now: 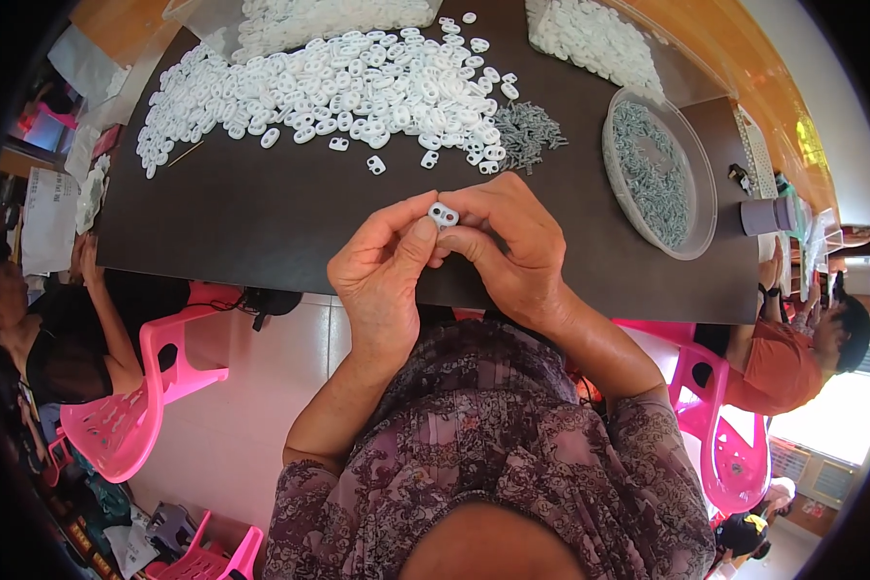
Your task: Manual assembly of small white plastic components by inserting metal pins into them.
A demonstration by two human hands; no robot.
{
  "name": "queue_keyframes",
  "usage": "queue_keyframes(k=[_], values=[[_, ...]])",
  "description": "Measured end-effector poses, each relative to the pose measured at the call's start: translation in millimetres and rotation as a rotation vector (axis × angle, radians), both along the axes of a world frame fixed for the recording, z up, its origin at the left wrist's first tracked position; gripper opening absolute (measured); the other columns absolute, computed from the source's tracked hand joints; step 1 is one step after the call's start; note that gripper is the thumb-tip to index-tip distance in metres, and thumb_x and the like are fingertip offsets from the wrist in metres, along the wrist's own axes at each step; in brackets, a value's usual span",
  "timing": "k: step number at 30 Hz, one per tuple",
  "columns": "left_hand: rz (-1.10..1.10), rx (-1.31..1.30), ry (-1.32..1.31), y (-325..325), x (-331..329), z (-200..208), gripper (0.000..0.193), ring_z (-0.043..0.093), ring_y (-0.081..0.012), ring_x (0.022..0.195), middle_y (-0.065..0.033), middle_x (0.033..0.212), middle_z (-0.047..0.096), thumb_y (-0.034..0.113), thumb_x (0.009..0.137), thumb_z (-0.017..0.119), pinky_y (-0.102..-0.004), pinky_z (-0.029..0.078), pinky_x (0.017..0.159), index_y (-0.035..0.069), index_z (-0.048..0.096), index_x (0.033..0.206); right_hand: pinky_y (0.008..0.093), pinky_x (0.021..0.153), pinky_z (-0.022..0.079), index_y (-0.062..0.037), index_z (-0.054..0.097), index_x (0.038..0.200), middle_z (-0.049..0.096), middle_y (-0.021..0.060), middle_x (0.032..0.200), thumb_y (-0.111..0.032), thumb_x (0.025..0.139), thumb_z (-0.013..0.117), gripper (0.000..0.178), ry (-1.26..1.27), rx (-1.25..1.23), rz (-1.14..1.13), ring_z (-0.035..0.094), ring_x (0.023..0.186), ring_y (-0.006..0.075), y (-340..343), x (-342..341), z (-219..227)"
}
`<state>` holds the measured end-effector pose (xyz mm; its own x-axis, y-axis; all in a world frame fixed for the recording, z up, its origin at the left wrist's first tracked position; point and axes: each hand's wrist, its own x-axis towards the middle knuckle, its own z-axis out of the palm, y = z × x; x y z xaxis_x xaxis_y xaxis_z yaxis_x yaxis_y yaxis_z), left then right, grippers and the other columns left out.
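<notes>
Both hands meet above the near part of the dark table. My left hand [385,253] pinches a small white plastic piece with two round holes [443,215] between thumb and fingers. From the other side, the thumb and fingertips of my right hand [508,237] close on the same piece. Beyond the hands spreads a big heap of similar white two-hole pieces [358,85], a few lying loose at its near edge. Beside the heap's right end is a pile of small grey-green pins or springs [529,133], too small to tell which.
A round clear tub [614,179] of the same grey-green parts stands at right, near a grey cup [762,217]. Clear bins of white pieces [594,43] line the far edge. A thin stick [186,154] lies at left. People sit at both sides on pink chairs [155,406].
</notes>
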<state>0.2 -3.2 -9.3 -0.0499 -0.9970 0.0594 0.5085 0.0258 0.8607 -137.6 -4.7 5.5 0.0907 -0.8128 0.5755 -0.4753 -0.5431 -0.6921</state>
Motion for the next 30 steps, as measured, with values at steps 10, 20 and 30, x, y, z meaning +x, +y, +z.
queue_keyframes(k=[10,20,30], values=[[0.013,0.013,0.033,3,1,10,0.023,0.057,-0.0103,0.072,-0.0061,0.085,0.063,0.002,0.088,0.06,-0.0215,0.049,0.067,-0.006,0.062,0.11,0.0315,0.066,0.045,-0.0005,0.063,0.101,0.064,0.0088,0.085,0.001,0.069,0.069,0.033,-0.056,-0.04,-0.042,0.056,0.074,0.0222,4,10,2],[0.046,-0.081,0.013,7,2,-1,0.022,0.055,-0.0086,0.072,-0.005,0.086,0.059,0.005,0.089,0.061,-0.0199,0.047,0.066,-0.006,0.062,0.108,0.0303,0.064,0.046,0.0022,0.062,0.104,0.065,0.0107,0.09,0.002,0.071,0.069,0.034,-0.015,-0.144,-0.033,0.056,0.072,0.0227,7,14,-5],[0.135,-0.175,0.022,15,-6,-6,0.021,0.053,-0.0067,0.073,-0.0038,0.09,0.059,0.011,0.091,0.06,-0.0194,0.046,0.067,-0.004,0.059,0.106,0.0306,0.06,0.045,0.0032,0.061,0.105,0.064,0.0125,0.09,0.002,0.075,0.067,0.03,-0.045,-0.218,-0.047,0.055,0.071,0.024,12,22,-8]])
